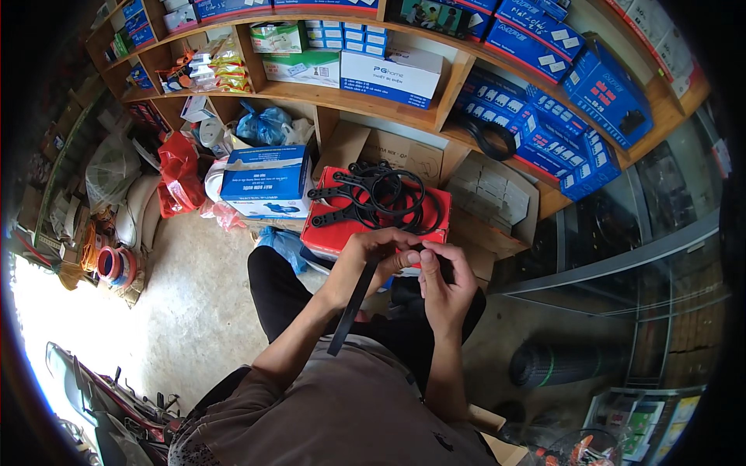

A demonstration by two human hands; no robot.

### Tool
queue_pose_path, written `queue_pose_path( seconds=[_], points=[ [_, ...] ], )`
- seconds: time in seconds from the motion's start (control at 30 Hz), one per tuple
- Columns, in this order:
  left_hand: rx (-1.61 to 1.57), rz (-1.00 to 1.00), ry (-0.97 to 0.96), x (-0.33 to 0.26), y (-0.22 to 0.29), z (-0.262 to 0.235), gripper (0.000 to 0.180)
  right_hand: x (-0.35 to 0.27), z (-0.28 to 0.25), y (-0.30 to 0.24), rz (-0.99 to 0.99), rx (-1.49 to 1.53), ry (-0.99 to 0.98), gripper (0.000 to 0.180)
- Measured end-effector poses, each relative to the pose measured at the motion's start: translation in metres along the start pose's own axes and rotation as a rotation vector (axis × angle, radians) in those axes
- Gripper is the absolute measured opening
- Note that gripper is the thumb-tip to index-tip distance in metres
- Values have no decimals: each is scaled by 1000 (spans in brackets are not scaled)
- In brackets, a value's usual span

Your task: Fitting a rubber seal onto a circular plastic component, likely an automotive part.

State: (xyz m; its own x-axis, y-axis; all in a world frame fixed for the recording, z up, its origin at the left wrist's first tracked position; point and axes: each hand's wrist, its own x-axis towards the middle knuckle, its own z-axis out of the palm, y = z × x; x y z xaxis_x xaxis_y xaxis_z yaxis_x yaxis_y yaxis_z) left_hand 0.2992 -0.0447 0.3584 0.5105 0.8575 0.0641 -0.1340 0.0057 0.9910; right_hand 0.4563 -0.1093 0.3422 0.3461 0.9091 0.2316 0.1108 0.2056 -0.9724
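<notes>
My left hand (371,252) and my right hand (443,283) meet in front of me, both pinching a flat black strap (353,307) whose free end hangs down toward my lap. The fingertips touch near the strap's upper end. Just beyond my hands lies a red box (334,229) with a pile of black rings and strap wrenches (381,190) on top of it.
A blue and white carton (266,180) sits left of the red box. Wooden shelves (365,101) hold blue boxes (559,140) and white boxes. A red bag (180,179) lies at left. A glass counter (645,264) stands at right, a dark mesh roll (559,361) below it.
</notes>
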Motion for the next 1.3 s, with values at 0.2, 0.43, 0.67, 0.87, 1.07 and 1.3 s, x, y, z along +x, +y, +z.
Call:
queue_pose_path(
  seconds=[0.2, 0.43, 0.67, 0.87, 1.07, 1.3],
  points=[
    [-74, -141, 95, 2, -5, 0, 24, -7, 11, 14, -521, -471, -22, 49],
    [-326, -267, 253, -7, -7, 17, 22, -10, 18, 41, -545, -570, 182, 54],
    [-395, -164, 223, -12, 0, 11, 31, -3, 5, 23, -315, -241, -81, 45],
    [-279, -167, 67, -23, -11, -8, 32, -6, 11, 1, 33, 198, -100, 37],
    [-252, -202, 18, -35, -11, -7, 27, -22, 3, 33, 10, 180, -217, 16],
    [-170, -121, 268, -21, -17, 3, 19, -18, 23, 40, 77, 189, -95, 29]
  ],
)
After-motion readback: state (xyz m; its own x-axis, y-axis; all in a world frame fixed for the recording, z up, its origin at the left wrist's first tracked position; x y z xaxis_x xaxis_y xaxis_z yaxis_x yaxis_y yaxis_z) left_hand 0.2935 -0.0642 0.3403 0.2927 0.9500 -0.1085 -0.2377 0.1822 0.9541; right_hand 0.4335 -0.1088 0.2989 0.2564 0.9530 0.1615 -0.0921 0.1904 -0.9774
